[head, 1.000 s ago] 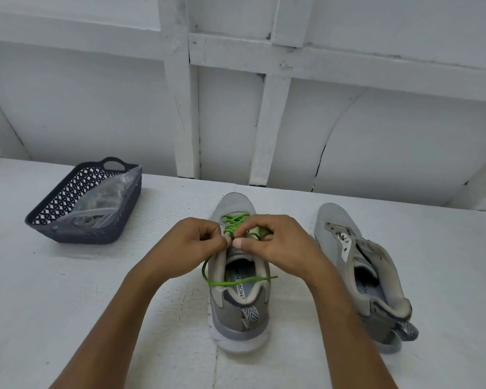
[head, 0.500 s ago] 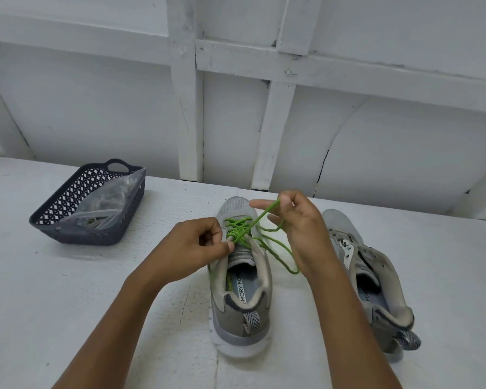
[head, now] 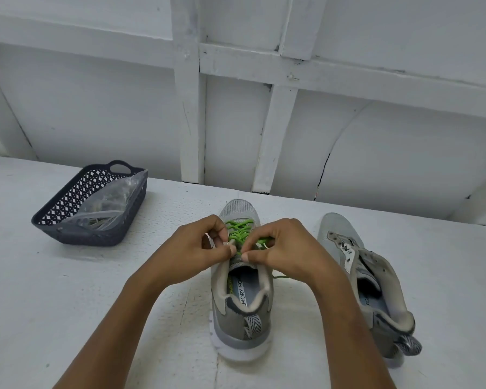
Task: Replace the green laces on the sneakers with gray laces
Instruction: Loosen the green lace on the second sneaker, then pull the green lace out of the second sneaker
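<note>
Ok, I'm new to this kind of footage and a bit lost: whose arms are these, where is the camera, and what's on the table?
There is no machine here. A person wears one wide-angle camera on the head, looking down at their own hands. On the white table, the left hand pinches the lacing edge of the laced sneaker, and the right hand pinches its green lace. The other sneaker, on the right, shows no lace. At the left, a dark basket holds a clear plastic bag; its contents are hard to make out.
</note>
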Action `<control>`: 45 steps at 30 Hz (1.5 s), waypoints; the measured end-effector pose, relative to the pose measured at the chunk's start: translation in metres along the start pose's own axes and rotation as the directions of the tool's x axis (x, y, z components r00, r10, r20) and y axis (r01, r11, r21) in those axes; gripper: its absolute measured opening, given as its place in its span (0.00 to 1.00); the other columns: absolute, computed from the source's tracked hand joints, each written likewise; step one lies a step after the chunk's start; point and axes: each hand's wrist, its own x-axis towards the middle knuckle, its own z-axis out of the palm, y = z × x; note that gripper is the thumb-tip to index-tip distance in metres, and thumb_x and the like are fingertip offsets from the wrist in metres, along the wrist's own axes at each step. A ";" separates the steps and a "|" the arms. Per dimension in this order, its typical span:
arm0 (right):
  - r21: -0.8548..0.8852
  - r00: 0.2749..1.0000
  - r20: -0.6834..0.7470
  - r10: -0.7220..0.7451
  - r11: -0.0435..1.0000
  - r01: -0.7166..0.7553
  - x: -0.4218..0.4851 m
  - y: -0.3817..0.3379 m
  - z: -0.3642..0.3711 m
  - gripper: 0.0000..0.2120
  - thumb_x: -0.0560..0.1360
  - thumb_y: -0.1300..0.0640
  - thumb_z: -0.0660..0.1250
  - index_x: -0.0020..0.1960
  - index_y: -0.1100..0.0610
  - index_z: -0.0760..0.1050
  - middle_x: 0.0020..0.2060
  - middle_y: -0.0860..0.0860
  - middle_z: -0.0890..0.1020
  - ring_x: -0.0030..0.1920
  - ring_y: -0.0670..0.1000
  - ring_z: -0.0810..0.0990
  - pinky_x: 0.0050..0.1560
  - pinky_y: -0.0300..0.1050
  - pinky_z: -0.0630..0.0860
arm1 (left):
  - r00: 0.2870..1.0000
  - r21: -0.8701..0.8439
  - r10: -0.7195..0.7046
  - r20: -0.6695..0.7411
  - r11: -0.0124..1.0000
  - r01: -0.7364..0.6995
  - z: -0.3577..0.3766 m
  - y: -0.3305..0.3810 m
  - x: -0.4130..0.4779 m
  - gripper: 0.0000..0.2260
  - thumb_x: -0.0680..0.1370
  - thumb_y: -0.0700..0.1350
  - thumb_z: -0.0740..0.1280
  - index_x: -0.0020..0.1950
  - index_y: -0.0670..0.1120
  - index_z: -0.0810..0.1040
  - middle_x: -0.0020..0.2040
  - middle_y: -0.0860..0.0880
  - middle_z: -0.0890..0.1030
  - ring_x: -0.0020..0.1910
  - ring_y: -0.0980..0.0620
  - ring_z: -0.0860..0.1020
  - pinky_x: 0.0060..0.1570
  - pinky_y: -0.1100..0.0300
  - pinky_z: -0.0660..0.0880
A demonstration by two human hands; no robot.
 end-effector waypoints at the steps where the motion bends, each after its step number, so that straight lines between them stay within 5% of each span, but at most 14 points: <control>1: -0.025 1.000 -0.013 -0.005 1.000 0.005 0.000 0.000 -0.002 0.06 0.69 0.55 0.77 0.37 0.45 0.83 0.39 0.48 0.84 0.41 0.48 0.81 0.45 0.48 0.79 | 1.000 -0.005 0.001 -0.002 1.000 -0.001 0.000 0.000 -0.001 0.07 0.74 0.50 0.74 0.46 0.53 0.77 0.43 0.58 0.80 0.34 0.59 0.73 0.35 0.65 0.71; 4: 0.031 0.999 -0.033 -0.025 0.999 0.026 -0.001 0.004 -0.012 0.08 0.74 0.58 0.73 0.38 0.48 0.80 0.33 0.38 0.81 0.35 0.36 0.78 0.40 0.32 0.73 | 1.000 -0.020 0.000 -0.002 1.000 0.000 0.000 0.002 -0.001 0.06 0.74 0.49 0.74 0.46 0.53 0.77 0.44 0.57 0.80 0.34 0.57 0.73 0.37 0.63 0.71; 6: 0.074 0.996 -0.092 -0.019 0.997 0.026 -0.002 0.007 -0.020 0.08 0.75 0.59 0.72 0.39 0.50 0.79 0.22 0.36 0.73 0.26 0.38 0.71 0.31 0.28 0.64 | 1.000 -0.023 -0.003 -0.001 1.000 0.003 0.000 0.002 -0.002 0.06 0.75 0.50 0.73 0.46 0.53 0.76 0.45 0.58 0.80 0.35 0.54 0.73 0.38 0.62 0.71; 11: 0.026 0.950 -0.311 -0.028 0.999 0.038 -0.003 0.022 -0.031 0.06 0.74 0.52 0.73 0.39 0.47 0.79 0.27 0.40 0.74 0.29 0.42 0.70 0.34 0.38 0.67 | 1.000 0.004 -0.007 -0.008 1.000 0.007 -0.002 0.000 -0.003 0.07 0.75 0.49 0.73 0.48 0.56 0.75 0.47 0.62 0.78 0.41 0.50 0.76 0.39 0.64 0.72; 16: 0.011 0.991 -0.131 -0.002 1.000 0.003 -0.005 0.020 -0.017 0.11 0.71 0.43 0.74 0.39 0.49 0.79 0.38 0.41 0.83 0.44 0.40 0.80 0.39 0.31 0.70 | 0.994 0.159 0.105 0.013 0.982 -0.106 0.003 0.011 0.002 0.10 0.75 0.51 0.69 0.55 0.61 0.75 0.57 0.62 0.75 0.53 0.61 0.75 0.48 0.63 0.74; 20: 0.029 0.994 -0.103 0.026 0.999 -0.023 -0.003 0.021 -0.006 0.10 0.71 0.45 0.74 0.38 0.49 0.78 0.37 0.42 0.83 0.40 0.40 0.80 0.38 0.35 0.71 | 0.974 0.483 0.209 0.088 0.846 -0.225 0.007 0.029 0.008 0.13 0.74 0.57 0.67 0.57 0.56 0.77 0.62 0.57 0.72 0.61 0.56 0.69 0.55 0.55 0.74; 24: 0.100 0.994 -0.093 0.063 0.994 -0.053 -0.003 0.024 -0.003 0.08 0.71 0.46 0.75 0.42 0.48 0.78 0.37 0.41 0.83 0.39 0.41 0.80 0.43 0.42 0.77 | 0.963 0.620 0.250 0.102 0.741 -0.258 0.012 0.038 0.016 0.11 0.75 0.56 0.70 0.54 0.53 0.76 0.61 0.55 0.73 0.60 0.55 0.68 0.51 0.55 0.74; 30: 0.137 0.992 -0.069 0.110 0.986 -0.100 -0.002 0.026 -0.009 0.05 0.72 0.50 0.74 0.43 0.49 0.79 0.36 0.48 0.85 0.33 0.41 0.79 0.41 0.42 0.76 | 0.946 0.608 0.283 0.157 0.727 -0.318 0.013 0.039 0.020 0.07 0.78 0.55 0.67 0.51 0.53 0.80 0.58 0.55 0.75 0.57 0.55 0.71 0.47 0.59 0.72; 34: 0.135 0.990 -0.058 0.131 0.983 -0.123 0.000 0.024 -0.009 0.05 0.72 0.51 0.74 0.42 0.50 0.79 0.36 0.51 0.85 0.31 0.44 0.78 0.37 0.44 0.75 | 0.946 0.550 0.316 0.072 0.779 -0.301 0.005 0.037 0.020 0.08 0.74 0.54 0.63 0.43 0.51 0.77 0.51 0.55 0.78 0.51 0.54 0.73 0.44 0.52 0.75; 37: 0.124 0.988 -0.056 0.146 0.983 -0.138 0.002 0.025 -0.007 0.04 0.71 0.50 0.73 0.42 0.50 0.80 0.37 0.51 0.85 0.41 0.52 0.84 0.48 0.50 0.79 | 0.974 0.571 0.226 0.007 0.799 -0.189 -0.010 0.038 0.024 0.09 0.71 0.56 0.59 0.41 0.52 0.74 0.47 0.54 0.78 0.48 0.52 0.76 0.45 0.51 0.75; 41: 0.124 0.987 -0.041 0.158 0.981 -0.152 0.003 0.026 -0.008 0.06 0.69 0.48 0.72 0.41 0.50 0.80 0.37 0.52 0.86 0.44 0.55 0.84 0.52 0.53 0.79 | 0.997 0.633 0.065 0.047 0.770 -0.080 -0.027 0.039 0.031 0.06 0.76 0.54 0.64 0.48 0.54 0.75 0.51 0.55 0.78 0.51 0.52 0.77 0.49 0.53 0.75; 45: 0.121 0.984 -0.034 0.174 0.978 -0.169 0.004 0.023 -0.010 0.04 0.69 0.50 0.71 0.41 0.50 0.80 0.34 0.50 0.85 0.37 0.54 0.82 0.45 0.51 0.79 | 0.983 0.529 0.132 0.124 0.830 -0.178 -0.019 0.046 0.031 0.08 0.76 0.50 0.66 0.55 0.55 0.78 0.53 0.57 0.76 0.54 0.54 0.75 0.53 0.54 0.74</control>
